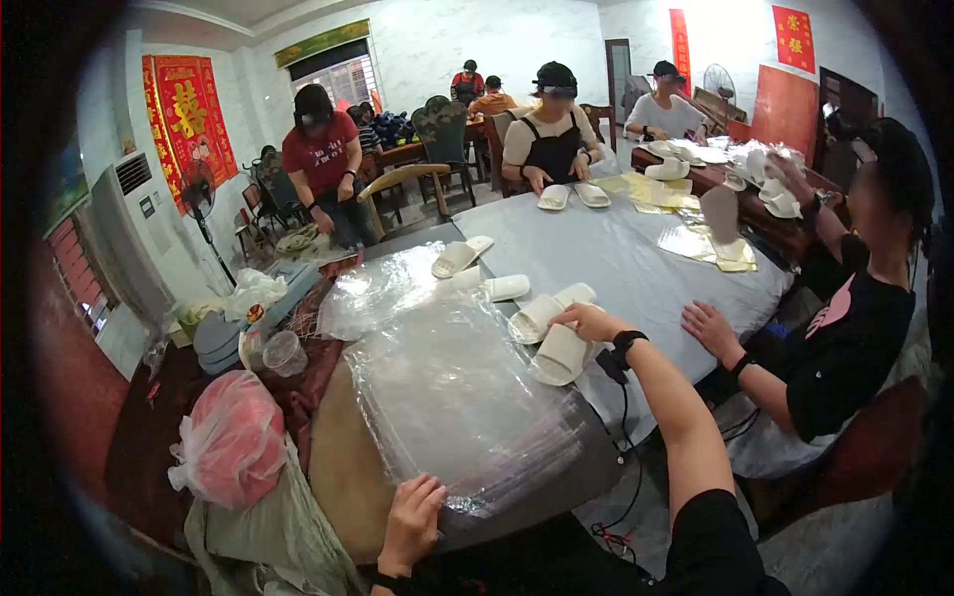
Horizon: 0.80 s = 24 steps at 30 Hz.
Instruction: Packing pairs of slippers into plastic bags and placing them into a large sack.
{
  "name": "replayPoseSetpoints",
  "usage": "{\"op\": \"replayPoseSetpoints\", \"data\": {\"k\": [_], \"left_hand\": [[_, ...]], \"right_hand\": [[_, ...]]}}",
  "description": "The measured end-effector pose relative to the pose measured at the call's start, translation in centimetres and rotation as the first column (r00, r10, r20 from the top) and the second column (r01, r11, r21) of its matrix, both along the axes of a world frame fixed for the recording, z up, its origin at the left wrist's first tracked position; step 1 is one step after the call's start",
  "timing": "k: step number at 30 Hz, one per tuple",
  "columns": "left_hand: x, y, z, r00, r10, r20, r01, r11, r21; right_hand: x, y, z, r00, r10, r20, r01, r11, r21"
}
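Note:
My right hand (593,323) reaches across the table and has its fingers closed on a white slipper (562,355). Just behind it lies another white slipper (535,318), partly overlapped by a further one. At the table's near edge, my left hand (411,519) rests with outstretched fingers on the border of a stack of clear plastic bags (447,372). The bags lie flat between my two hands. Past their far end are more white slippers, one (461,257) tilted on its side and one (507,288) lying close to the pair by my right hand.
A co-worker in black (845,328) sits at right, one hand on the grey table cover (636,268). Across the table, another person handles two slippers (573,197). Yellowish sheets (686,223) lie at far right. A pink bundle in a bag (234,437) stands at left; a cable (628,467) hangs nearby.

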State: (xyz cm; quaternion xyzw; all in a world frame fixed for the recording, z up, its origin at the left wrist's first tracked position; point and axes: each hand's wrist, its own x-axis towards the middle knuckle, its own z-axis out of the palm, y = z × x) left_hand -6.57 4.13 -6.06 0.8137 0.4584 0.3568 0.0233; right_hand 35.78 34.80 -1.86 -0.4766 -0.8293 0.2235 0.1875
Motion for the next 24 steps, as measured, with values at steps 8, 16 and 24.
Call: {"op": "replayPoseSetpoints", "data": {"k": [8, 16, 24], "left_hand": [[0.1, -0.3, 0.4, 1.0, 0.0, -0.03, 0.0, 1.0, -0.001], [0.0, 0.0, 0.3, 0.999, -0.045, -0.026, 0.046, 0.998, 0.04], [0.0, -0.7, 0.8, 0.989, -0.129, -0.074, 0.131, 0.991, 0.027]], "right_hand": [[0.3, -2.9, 0.2, 0.994, -0.108, -0.018, 0.108, 0.994, 0.007], [3.0, -5.1, -3.8, 0.932, -0.287, -0.222, 0.358, 0.828, 0.432], [1.0, -9.4, -4.9, 0.756, -0.485, -0.439, 0.613, 0.76, 0.217]]}}
